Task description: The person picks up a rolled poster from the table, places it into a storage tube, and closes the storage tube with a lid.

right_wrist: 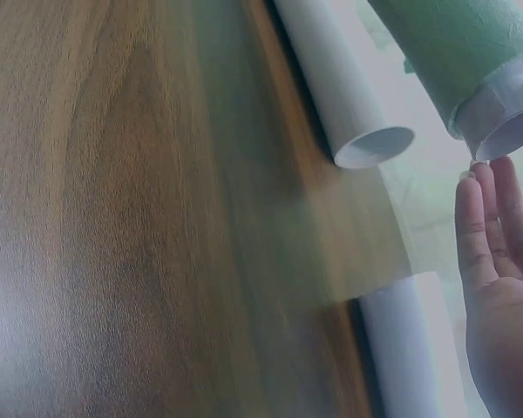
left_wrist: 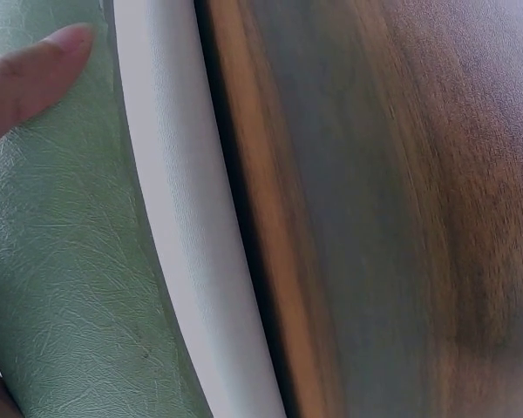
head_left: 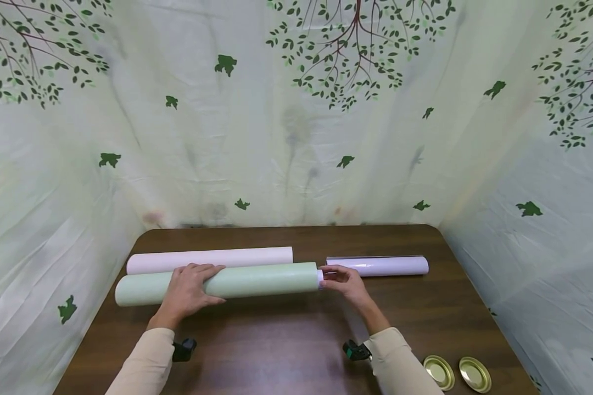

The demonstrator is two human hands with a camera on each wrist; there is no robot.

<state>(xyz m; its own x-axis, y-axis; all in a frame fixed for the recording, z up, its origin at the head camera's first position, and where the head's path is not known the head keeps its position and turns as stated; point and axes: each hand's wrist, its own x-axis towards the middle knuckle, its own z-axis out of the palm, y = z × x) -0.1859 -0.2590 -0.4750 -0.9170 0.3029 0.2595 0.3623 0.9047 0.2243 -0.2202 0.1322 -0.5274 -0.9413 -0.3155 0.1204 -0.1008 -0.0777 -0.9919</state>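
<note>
My left hand point(head_left: 185, 293) grips a long green tube point(head_left: 272, 281) near its middle, thumb on the near side and fingers over the top. The tube is raised a little above the table, lying crosswise. From its right end a short length of a white inner tube point(right_wrist: 497, 109) sticks out. My right hand point(head_left: 348, 288) holds that protruding end between thumb and fingers. In the left wrist view the thumb lies along the wrinkled green surface point(left_wrist: 78, 235). How far the inner tube reaches inside is hidden.
Behind the green tube lies a long pale tube point(head_left: 210, 259). A shorter shiny white roll point(head_left: 390, 266) lies to its right. Two round gold-coloured lids point(head_left: 438, 373) are at the near right of the brown wooden table point(head_left: 277, 351). Leaf-printed curtains point(head_left: 286, 137) surround the table.
</note>
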